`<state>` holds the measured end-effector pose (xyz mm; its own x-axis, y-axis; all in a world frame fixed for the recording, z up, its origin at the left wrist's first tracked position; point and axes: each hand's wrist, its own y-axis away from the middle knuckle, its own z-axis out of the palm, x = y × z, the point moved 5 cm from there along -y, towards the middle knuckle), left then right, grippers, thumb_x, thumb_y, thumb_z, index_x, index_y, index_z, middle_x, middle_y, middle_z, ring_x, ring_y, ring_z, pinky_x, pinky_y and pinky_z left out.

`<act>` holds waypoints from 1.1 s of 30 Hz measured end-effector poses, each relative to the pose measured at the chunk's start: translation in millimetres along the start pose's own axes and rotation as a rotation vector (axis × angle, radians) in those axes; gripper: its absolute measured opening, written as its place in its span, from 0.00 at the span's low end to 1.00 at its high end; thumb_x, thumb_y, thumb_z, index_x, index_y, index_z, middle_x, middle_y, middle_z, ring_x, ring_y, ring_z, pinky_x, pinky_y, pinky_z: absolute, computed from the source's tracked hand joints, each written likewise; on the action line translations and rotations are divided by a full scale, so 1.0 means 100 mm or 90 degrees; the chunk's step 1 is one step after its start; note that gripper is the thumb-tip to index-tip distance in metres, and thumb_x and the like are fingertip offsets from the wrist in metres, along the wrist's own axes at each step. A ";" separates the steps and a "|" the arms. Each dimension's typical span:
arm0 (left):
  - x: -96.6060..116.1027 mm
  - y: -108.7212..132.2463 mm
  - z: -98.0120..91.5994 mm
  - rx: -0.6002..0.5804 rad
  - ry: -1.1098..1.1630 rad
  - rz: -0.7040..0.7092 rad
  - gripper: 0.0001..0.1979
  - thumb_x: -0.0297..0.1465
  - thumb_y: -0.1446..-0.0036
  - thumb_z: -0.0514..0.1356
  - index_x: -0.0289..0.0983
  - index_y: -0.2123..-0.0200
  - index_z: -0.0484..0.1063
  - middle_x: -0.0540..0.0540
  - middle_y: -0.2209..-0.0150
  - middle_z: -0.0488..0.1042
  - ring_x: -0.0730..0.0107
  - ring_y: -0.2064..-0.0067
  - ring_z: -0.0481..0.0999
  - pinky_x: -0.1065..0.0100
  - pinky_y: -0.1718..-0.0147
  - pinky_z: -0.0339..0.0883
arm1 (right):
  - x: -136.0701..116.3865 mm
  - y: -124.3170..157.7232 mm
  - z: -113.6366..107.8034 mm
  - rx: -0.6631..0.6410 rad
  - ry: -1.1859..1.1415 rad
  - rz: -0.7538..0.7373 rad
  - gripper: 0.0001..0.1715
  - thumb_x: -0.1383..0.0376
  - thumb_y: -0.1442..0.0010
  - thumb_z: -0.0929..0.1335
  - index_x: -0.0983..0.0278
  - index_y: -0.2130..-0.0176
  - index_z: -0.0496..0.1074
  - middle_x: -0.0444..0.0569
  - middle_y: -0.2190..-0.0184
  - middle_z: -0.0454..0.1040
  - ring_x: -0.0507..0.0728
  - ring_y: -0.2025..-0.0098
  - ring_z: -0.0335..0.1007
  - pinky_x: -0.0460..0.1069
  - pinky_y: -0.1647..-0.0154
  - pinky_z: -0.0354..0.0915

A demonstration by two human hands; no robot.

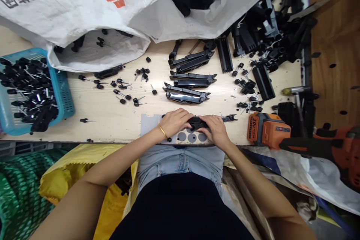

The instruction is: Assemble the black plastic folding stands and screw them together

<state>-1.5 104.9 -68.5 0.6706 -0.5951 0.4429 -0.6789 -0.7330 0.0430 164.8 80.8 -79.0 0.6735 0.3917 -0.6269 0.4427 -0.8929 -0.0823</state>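
Observation:
My left hand (174,120) and my right hand (215,129) both grip one long black plastic part (197,122) at the table's near edge. The part lies across a grey metal plate with round holes (192,137). Its right tip (230,118) sticks out past my right hand. Fingers of both hands are curled over the part, hiding its middle. Just beyond my hands lie three pairs of similar black parts (187,95), stacked in rows.
A blue basket (64,93) of black-headed screws stands at the left. Loose screws (123,93) are scattered mid-table. A white sack (112,11) covers the far side. A heap of black parts (267,41) is at the right, with an orange cordless drill (281,133) near the edge.

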 end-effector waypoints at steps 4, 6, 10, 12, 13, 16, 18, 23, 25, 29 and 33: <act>-0.01 0.00 -0.01 -0.007 0.002 0.009 0.18 0.41 0.39 0.55 0.37 0.51 0.69 0.43 0.56 0.75 0.64 0.53 0.73 0.67 0.60 0.68 | -0.08 -0.03 -0.09 -0.054 -0.050 0.014 0.21 0.56 0.41 0.68 0.60 0.49 0.69 0.54 0.57 0.75 0.62 0.55 0.70 0.58 0.53 0.64; -0.03 -0.02 0.01 -0.001 -0.001 0.024 0.18 0.42 0.40 0.56 0.36 0.52 0.69 0.43 0.57 0.75 0.64 0.54 0.73 0.67 0.60 0.68 | -0.02 -0.05 -0.22 -0.050 -0.068 0.048 0.21 0.57 0.41 0.68 0.60 0.50 0.69 0.53 0.57 0.75 0.61 0.56 0.70 0.57 0.54 0.65; -0.04 -0.09 0.02 0.003 -0.016 0.035 0.19 0.41 0.40 0.57 0.35 0.50 0.69 0.42 0.57 0.75 0.63 0.54 0.73 0.65 0.57 0.68 | 0.52 -0.22 -0.76 0.201 0.106 0.258 0.14 0.62 0.40 0.64 0.65 0.55 0.70 0.56 0.60 0.73 0.60 0.61 0.68 0.59 0.55 0.64; -0.02 -0.13 0.00 -0.001 -0.022 0.045 0.20 0.40 0.40 0.57 0.34 0.49 0.68 0.41 0.56 0.75 0.62 0.53 0.73 0.63 0.55 0.67 | 0.81 -0.42 -0.92 0.263 0.218 0.309 0.15 0.65 0.42 0.64 0.67 0.55 0.70 0.59 0.58 0.71 0.63 0.56 0.65 0.61 0.52 0.61; 0.00 -0.14 -0.02 0.002 -0.022 0.060 0.20 0.39 0.40 0.58 0.34 0.48 0.67 0.40 0.54 0.74 0.61 0.52 0.72 0.63 0.53 0.67 | 0.92 -0.56 -0.95 0.262 0.262 0.316 0.16 0.66 0.43 0.64 0.68 0.55 0.70 0.61 0.57 0.70 0.64 0.54 0.63 0.62 0.51 0.59; 0.02 -0.07 -0.15 0.057 -0.009 0.098 0.23 0.40 0.40 0.58 0.33 0.46 0.66 0.38 0.50 0.72 0.60 0.49 0.71 0.60 0.51 0.66 | 1.15 -0.96 -0.97 0.226 0.334 0.314 0.13 0.67 0.43 0.64 0.69 0.58 0.72 0.63 0.56 0.68 0.66 0.52 0.60 0.62 0.51 0.55; -0.07 0.04 -0.28 0.132 0.001 0.065 0.19 0.39 0.37 0.54 0.34 0.49 0.68 0.39 0.53 0.73 0.62 0.52 0.72 0.60 0.54 0.67 | 1.22 -1.12 -1.00 0.196 0.335 0.318 0.12 0.67 0.43 0.65 0.69 0.59 0.73 0.62 0.57 0.68 0.65 0.53 0.60 0.61 0.52 0.54; -0.83 0.42 -0.61 0.330 -0.026 -0.223 0.12 0.28 0.37 0.50 0.35 0.54 0.70 0.41 0.60 0.74 0.63 0.57 0.72 0.60 0.57 0.68 | 1.28 -1.17 -1.18 0.148 0.319 0.360 0.20 0.69 0.42 0.66 0.72 0.50 0.72 0.68 0.53 0.69 0.64 0.52 0.61 0.56 0.55 0.53; -1.17 0.46 -0.71 0.359 -0.042 -0.320 0.14 0.26 0.40 0.52 0.35 0.52 0.69 0.41 0.59 0.73 0.61 0.56 0.71 0.58 0.53 0.66 | 1.28 -1.18 -1.25 0.174 0.353 0.381 0.22 0.70 0.41 0.65 0.73 0.47 0.70 0.70 0.50 0.67 0.64 0.50 0.60 0.56 0.56 0.52; -1.60 0.27 -0.81 0.337 -0.044 -0.380 0.17 0.25 0.47 0.57 0.36 0.52 0.70 0.41 0.56 0.70 0.56 0.52 0.69 0.57 0.50 0.64 | 1.34 -1.32 -1.25 0.128 0.389 0.421 0.20 0.70 0.40 0.64 0.75 0.49 0.72 0.71 0.51 0.68 0.64 0.52 0.61 0.56 0.58 0.50; -1.70 0.19 -0.89 0.325 -0.045 -0.391 0.15 0.24 0.48 0.56 0.37 0.56 0.72 0.41 0.58 0.70 0.55 0.52 0.69 0.57 0.50 0.63 | 1.39 -1.42 -1.35 0.156 0.341 0.438 0.15 0.74 0.44 0.65 0.75 0.57 0.75 0.70 0.55 0.70 0.61 0.56 0.65 0.55 0.58 0.52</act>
<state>-154.3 221.6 -63.1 0.9090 -0.0431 0.4146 0.0272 -0.9864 -0.1622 275.2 291.9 -50.2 0.9551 -0.2505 -0.1583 -0.2573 -0.9660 -0.0239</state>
